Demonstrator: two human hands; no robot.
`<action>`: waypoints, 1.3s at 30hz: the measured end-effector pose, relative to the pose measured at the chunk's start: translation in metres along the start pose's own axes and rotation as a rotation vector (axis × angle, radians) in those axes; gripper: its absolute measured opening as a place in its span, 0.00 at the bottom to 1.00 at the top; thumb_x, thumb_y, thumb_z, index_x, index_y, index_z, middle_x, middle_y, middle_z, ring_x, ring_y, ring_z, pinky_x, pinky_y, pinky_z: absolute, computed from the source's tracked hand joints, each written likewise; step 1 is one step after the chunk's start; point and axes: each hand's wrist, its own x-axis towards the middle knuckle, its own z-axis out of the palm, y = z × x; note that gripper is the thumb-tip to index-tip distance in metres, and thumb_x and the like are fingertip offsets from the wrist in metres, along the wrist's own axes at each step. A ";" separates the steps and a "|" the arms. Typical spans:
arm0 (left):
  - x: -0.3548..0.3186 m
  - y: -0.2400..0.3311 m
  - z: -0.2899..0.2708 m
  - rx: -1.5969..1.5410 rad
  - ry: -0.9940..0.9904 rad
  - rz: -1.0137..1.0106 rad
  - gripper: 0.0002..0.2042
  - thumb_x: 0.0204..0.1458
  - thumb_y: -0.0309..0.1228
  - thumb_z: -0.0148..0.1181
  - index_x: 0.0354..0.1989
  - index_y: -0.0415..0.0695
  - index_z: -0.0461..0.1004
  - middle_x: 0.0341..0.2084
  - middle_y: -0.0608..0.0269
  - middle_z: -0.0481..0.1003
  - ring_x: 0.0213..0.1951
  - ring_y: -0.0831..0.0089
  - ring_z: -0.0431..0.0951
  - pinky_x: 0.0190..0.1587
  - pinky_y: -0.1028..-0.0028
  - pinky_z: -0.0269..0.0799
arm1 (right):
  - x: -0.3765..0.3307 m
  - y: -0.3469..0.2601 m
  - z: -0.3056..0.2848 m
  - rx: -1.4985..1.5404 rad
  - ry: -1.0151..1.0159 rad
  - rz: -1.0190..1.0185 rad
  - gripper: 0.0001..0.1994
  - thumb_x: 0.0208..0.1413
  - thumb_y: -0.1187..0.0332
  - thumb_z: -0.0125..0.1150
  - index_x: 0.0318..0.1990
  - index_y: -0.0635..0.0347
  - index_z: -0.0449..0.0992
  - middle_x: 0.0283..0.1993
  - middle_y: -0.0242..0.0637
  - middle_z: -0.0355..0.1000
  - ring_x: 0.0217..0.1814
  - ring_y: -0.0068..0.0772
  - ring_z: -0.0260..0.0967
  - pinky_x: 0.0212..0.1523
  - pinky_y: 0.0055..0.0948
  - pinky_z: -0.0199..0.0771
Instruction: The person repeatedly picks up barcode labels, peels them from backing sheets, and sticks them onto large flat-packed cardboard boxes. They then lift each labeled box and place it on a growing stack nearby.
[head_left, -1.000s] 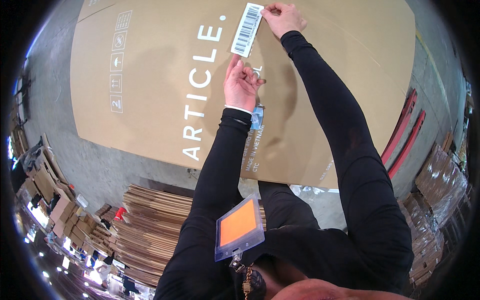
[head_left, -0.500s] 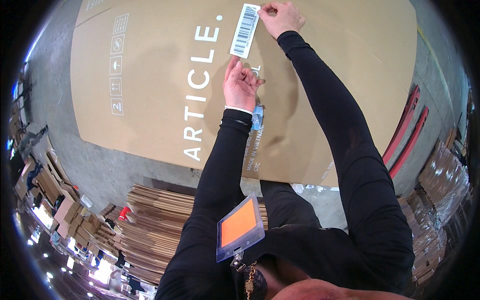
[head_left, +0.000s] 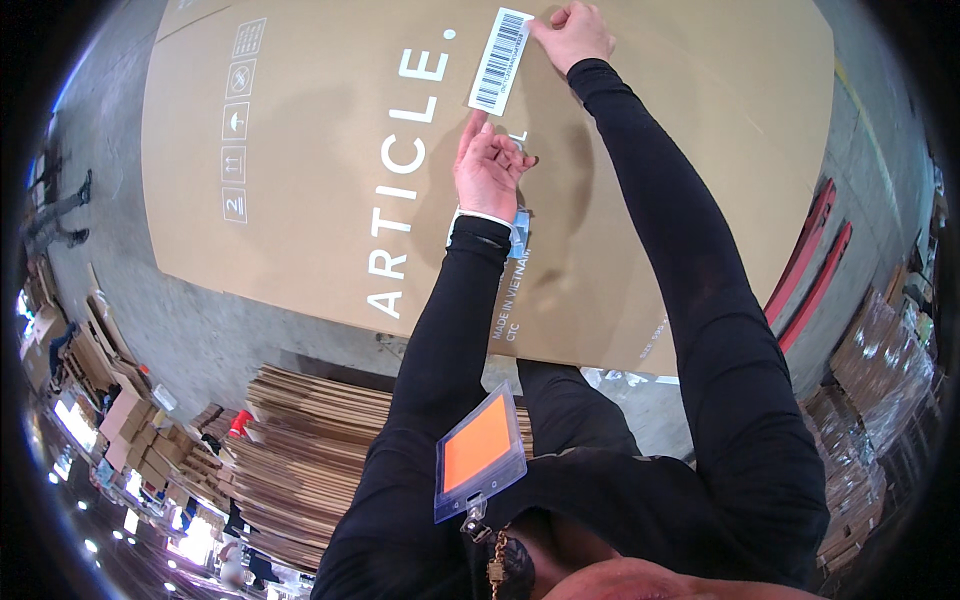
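A large brown cardboard box (head_left: 680, 130) with white printing fills the upper part of the view in front of me. Above its top face I hold a white barcode label (head_left: 500, 62) lengthwise between both hands. The thumb and fingertips of my right hand (head_left: 575, 38) pinch its far right corner. At the label's near end, my left hand (head_left: 488, 172) grips the edge between finger and thumb, palm turned up and other fingers curled. A white band circles my left wrist, with a light blue piece (head_left: 521, 232) beside it. Whether the label touches the box, I cannot tell.
Stacked flat cardboard sheets (head_left: 300, 430) lie at the near left. Two red fork-like bars (head_left: 805, 250) stick out right of the box. Plastic-wrapped stacks (head_left: 875, 370) stand at the lower right. Another person's legs (head_left: 62, 215) show at the far left.
Both hands and the label appear slightly further right in the view, while the box has tilted a little with the view. At the far left, the person's legs have come into clearer view.
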 end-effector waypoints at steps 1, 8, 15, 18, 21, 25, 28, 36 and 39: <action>0.000 -0.002 0.003 -0.013 -0.008 -0.009 0.22 0.62 0.35 0.48 0.65 0.48 0.59 0.24 0.66 0.71 0.28 0.72 0.73 0.38 0.61 0.76 | 0.008 0.006 -0.005 0.090 -0.032 0.026 0.18 0.45 0.55 0.67 0.36 0.58 0.72 0.49 0.46 0.70 0.55 0.51 0.65 0.54 0.55 0.61; -0.001 0.001 -0.003 -0.023 -0.017 -0.003 0.24 0.62 0.36 0.48 0.67 0.50 0.57 0.24 0.66 0.71 0.29 0.72 0.74 0.41 0.59 0.75 | -0.038 0.005 0.008 -0.487 -0.114 -0.808 0.34 0.56 0.52 0.52 0.66 0.60 0.57 0.72 0.49 0.50 0.74 0.46 0.45 0.68 0.64 0.39; -0.002 0.001 -0.007 -0.026 -0.047 0.003 0.21 0.63 0.38 0.47 0.64 0.48 0.60 0.24 0.66 0.72 0.29 0.70 0.75 0.42 0.58 0.75 | -0.047 -0.012 0.007 -0.455 0.086 -0.875 0.33 0.56 0.49 0.54 0.64 0.61 0.62 0.68 0.49 0.58 0.71 0.42 0.54 0.67 0.57 0.50; 0.003 -0.015 0.007 -0.102 -0.059 -0.060 0.15 0.63 0.39 0.47 0.53 0.47 0.67 0.25 0.66 0.71 0.30 0.70 0.75 0.43 0.58 0.74 | -0.048 0.017 0.012 -0.630 0.101 -0.911 0.37 0.58 0.35 0.43 0.67 0.49 0.61 0.72 0.36 0.54 0.75 0.33 0.47 0.70 0.62 0.40; 0.005 0.004 -0.018 -0.117 -0.028 -0.030 0.12 0.62 0.41 0.48 0.43 0.47 0.70 0.25 0.67 0.71 0.32 0.69 0.75 0.43 0.58 0.74 | -0.090 -0.009 0.030 -0.676 -0.223 -0.851 0.39 0.62 0.35 0.27 0.74 0.47 0.39 0.78 0.29 0.31 0.80 0.29 0.26 0.73 0.60 0.24; 0.004 0.001 -0.010 -0.096 -0.156 -0.114 0.13 0.62 0.43 0.48 0.41 0.48 0.71 0.25 0.67 0.70 0.33 0.68 0.74 0.44 0.57 0.73 | -0.088 0.006 0.019 -0.627 -0.105 -0.890 0.40 0.61 0.33 0.28 0.73 0.48 0.44 0.77 0.31 0.39 0.79 0.31 0.32 0.74 0.58 0.27; -0.007 0.008 -0.015 -0.090 -0.138 -0.131 0.14 0.61 0.43 0.47 0.44 0.46 0.71 0.25 0.67 0.70 0.32 0.68 0.74 0.45 0.56 0.72 | -0.094 0.001 0.018 -0.641 -0.117 -0.871 0.40 0.60 0.33 0.29 0.73 0.48 0.44 0.77 0.31 0.39 0.79 0.31 0.31 0.74 0.56 0.27; -0.191 0.001 -0.118 -0.047 -0.039 -0.426 0.19 0.61 0.41 0.48 0.55 0.42 0.70 0.25 0.66 0.73 0.32 0.70 0.74 0.46 0.58 0.71 | -0.210 0.024 0.023 -0.655 -0.213 -0.916 0.44 0.59 0.34 0.32 0.73 0.58 0.40 0.78 0.39 0.35 0.80 0.33 0.30 0.74 0.57 0.27; -0.267 0.044 -0.172 0.234 -0.019 -0.536 0.17 0.62 0.39 0.47 0.50 0.41 0.73 0.25 0.67 0.72 0.30 0.72 0.73 0.42 0.64 0.71 | -0.352 0.011 0.036 -0.515 -0.685 -0.874 0.52 0.47 0.34 0.51 0.72 0.60 0.44 0.76 0.45 0.42 0.78 0.41 0.39 0.72 0.58 0.34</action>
